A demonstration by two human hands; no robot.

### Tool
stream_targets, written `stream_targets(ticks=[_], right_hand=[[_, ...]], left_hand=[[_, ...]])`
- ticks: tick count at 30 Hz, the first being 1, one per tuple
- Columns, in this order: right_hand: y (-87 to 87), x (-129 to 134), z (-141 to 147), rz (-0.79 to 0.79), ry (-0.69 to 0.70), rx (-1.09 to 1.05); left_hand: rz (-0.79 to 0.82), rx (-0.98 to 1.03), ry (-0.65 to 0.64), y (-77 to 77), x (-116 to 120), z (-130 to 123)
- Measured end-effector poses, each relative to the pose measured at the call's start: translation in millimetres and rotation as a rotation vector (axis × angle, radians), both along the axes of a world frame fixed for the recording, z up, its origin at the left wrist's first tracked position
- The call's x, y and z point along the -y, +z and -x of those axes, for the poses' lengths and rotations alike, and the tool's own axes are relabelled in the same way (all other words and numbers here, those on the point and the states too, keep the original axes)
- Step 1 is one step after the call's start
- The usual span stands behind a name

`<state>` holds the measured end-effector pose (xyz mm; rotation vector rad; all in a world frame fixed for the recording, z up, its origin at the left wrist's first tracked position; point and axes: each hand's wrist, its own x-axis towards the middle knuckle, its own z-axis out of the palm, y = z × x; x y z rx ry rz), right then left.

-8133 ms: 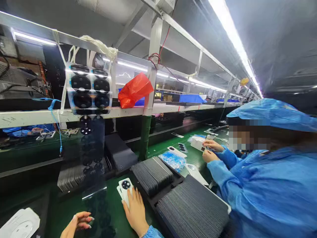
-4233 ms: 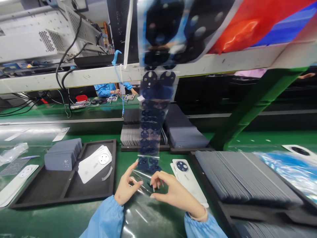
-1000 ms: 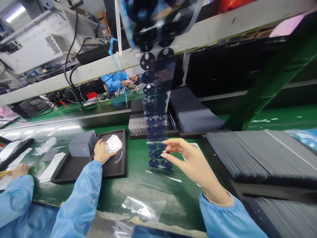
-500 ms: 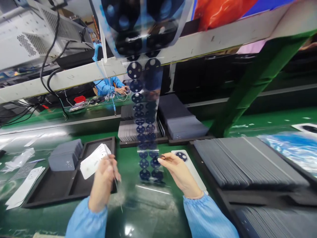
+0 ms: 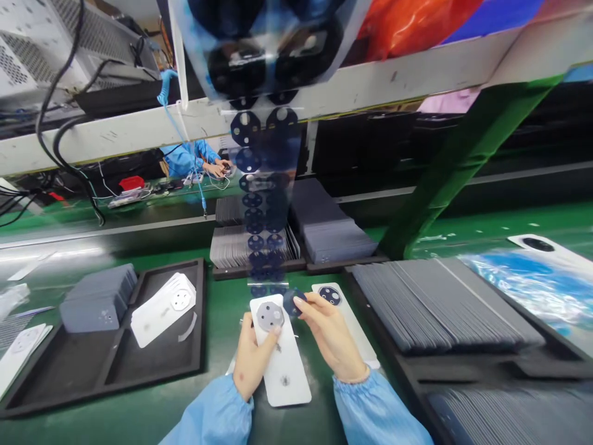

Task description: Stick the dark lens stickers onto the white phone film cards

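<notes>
Working past the right edge of one black tray (image 5: 69,364), clasping in the left hand (image 5: 251,363) one white panel (image 5: 288,355) over the bench (image 5: 218,337); pinching one dark disc (image 5: 291,303) beside the panel's top right corner in the right hand (image 5: 333,335).

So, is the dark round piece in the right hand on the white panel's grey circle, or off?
Off: the right hand holds the dark round piece beside the grey circle.
</notes>
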<state>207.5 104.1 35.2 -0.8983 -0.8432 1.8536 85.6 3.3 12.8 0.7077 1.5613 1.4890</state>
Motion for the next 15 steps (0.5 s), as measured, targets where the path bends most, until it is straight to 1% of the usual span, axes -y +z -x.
stream_targets(ticks=[2, 4, 6, 9, 12, 15], right_hand=[[-2.0, 1.8, 2.8, -0.021, -0.036, 0.020], [-4.6, 5.5, 6.5, -0.034, -0.048, 0.052], [-7.7, 11.8, 10.7, -0.049, 0.014, 0.104], [-13.2, 23.1, 16.2, -0.098, 0.121, 0.189], [-18.3, 29.8, 18.4, -0.157, 0.128, 0.262], [-21.7, 31.4, 17.9, -0.187, 0.117, 0.309]], left_hand=[[-0.026, -0.042, -0.034, -3.7, 1.9, 3.5], [-0.059, -0.068, -0.099, -7.7, 5.3, 6.0], [-0.090, -0.098, -0.141, -11.5, 9.0, 8.1], [-0.148, -0.162, -0.124, -15.7, 13.4, 11.0], [-0.182, -0.215, -0.137, -18.2, 16.1, 13.3], [-0.171, -0.284, -0.179, -18.9, 17.8, 14.1]])
